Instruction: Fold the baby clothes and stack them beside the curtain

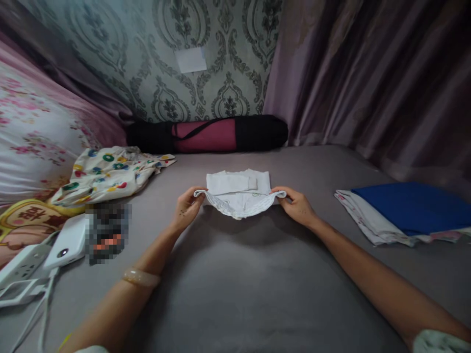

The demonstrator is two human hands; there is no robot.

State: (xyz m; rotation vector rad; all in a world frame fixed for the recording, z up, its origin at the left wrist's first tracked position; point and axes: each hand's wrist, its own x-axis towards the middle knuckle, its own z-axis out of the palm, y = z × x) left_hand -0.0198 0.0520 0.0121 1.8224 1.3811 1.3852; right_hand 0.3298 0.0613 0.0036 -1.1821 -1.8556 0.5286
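A small white garment [239, 196] lies partly folded on the grey sheet in front of me, its sleeve-like strip laid across the far part. The near edge is lifted off the sheet and sags in the middle between my hands. My left hand [188, 208] pinches the left corner of that edge, thumb and fingers closed on the cloth. At the right corner, my right hand [296, 205] grips the cloth the same way. A pale bangle [141, 277] circles my left wrist.
To the right lies a stack of folded cloth, blue on top [408, 208]. On the left are a patterned cloth [110, 171], a white power bank [69, 240], a power strip [24, 267] and cables. A black and maroon long bag [206, 135] lies along the wall.
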